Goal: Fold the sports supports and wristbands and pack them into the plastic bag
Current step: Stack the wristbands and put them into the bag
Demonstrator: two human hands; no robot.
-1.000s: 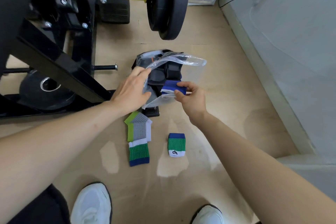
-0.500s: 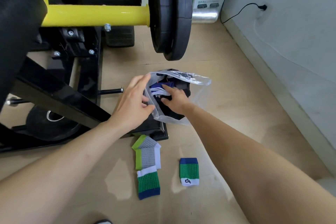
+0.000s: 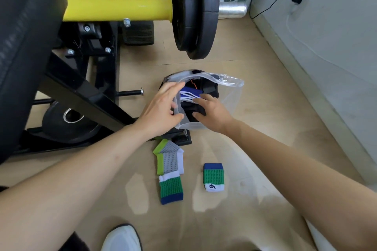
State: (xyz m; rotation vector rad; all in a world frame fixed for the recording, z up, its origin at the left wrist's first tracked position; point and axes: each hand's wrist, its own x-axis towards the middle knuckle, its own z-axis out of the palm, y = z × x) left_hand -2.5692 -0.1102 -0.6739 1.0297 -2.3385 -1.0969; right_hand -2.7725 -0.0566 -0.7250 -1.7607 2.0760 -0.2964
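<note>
While more wristbands wait on the floor, the plastic bag lies just beyond both hands, its mouth gaping towards the person and its long axis seemingly running from the left fingers out rightwards to the wall. Inside, at the right fingers, sit a blue-and-white wristband and black sports supports, apparently packed. The left hand pinches the bag's near lip between fingers and thumb; the right hand reaches into the mouth, fingers fairly straight, pressing the contents and gripping nothing. Nearer the person than either hand's fingers lie grey-and-lime wristbands, a green wristband and a green logo wristband, all unpacked.
</note>
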